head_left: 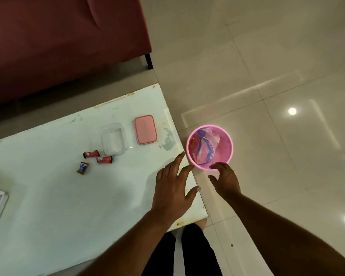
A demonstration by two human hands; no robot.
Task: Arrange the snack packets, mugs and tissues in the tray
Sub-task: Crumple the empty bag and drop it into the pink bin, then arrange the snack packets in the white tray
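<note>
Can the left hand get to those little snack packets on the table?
Probably yes. The left hand hovers open over the table, and only bare tabletop lies between it and the three snack packets.

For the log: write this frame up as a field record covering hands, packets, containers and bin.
table: white top, beside a red sofa
snack packets: three, loose on the table
container: clear, lidless
lid: pink, lying beside the container
bin: pink, on the floor off the table's corner
plastic bag: inside the bin
left hand: fingers spread, over the table edge
right hand: at the bin's near rim, grip unclear
</note>
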